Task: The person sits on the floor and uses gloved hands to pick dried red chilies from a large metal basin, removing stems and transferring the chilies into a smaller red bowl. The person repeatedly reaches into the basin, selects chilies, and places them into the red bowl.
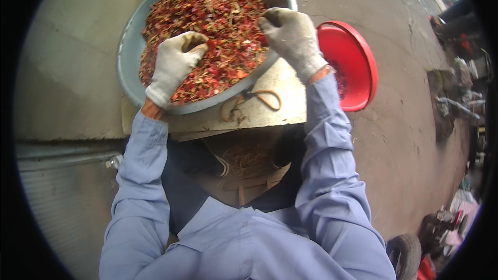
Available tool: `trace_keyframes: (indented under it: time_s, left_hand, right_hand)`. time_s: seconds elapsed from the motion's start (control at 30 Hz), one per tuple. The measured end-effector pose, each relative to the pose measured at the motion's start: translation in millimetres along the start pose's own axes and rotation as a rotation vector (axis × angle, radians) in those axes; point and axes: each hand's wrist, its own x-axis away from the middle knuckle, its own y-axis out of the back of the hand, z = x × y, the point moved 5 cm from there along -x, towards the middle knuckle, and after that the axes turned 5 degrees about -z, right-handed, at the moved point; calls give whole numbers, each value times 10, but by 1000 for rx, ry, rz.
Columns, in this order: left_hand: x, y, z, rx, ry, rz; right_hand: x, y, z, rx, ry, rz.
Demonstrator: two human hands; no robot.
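Cut dried red chili pieces (233, 19), mixed with pale stems, fill much of a large grey basin (129, 46). My left hand (177, 60), in a whitish knitted glove, is over the near left part of the chili heap. Its thumb and forefinger curl together beside a red piece; whether they pinch it is unclear. At the basin's right rim is my right hand (291, 35), gloved alike, with its fingers bent inwards. A red bit shows below its fingertips, but I cannot tell whether it is held. Scissors (258, 97) with orange-brown loop handles lie by the basin's near rim.
The basin rests on a pale board-like surface (288, 105). A red plastic bucket (360, 70) with dark red bits inside is on the concrete floor (397, 155) to the right. Assorted clutter (459, 85) and a tyre (406, 254) stand along the right side.
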Motion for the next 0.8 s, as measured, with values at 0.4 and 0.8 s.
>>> trace_keyframes:
  time_s: [0.4,0.8]
  left_hand:
    - [132,-1343,-907,254,-33,113]
    - [-284,-3261,-273,320,84,450]
  right_hand:
    - [92,685,22,-445,147,-708]
    - [118,784,-3,-461,158,-688]
